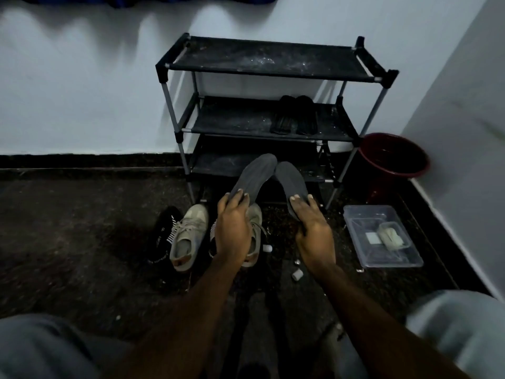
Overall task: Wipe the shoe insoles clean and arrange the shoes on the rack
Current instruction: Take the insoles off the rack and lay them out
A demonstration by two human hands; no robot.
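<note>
Pair of dark grey foam insoles (255, 173), raised for wiping.
Left hand (232, 228) grasps one heel end, right hand (314, 231) the other; toes up before the black three-tier fabric rack (273, 58). Advice: lay one down, fetch a cloth, wipe heel to toe. Beige lace-up sneakers (188, 236) stand below on dark speckled floor (82, 228); clear plastic tub (388, 259) near its right edge; white wall (82, 91) behind.

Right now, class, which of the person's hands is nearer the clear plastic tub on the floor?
Right. The right hand, holding an insole, is just left of the tub; the left hand is farther left, above a beige sneaker.
</note>
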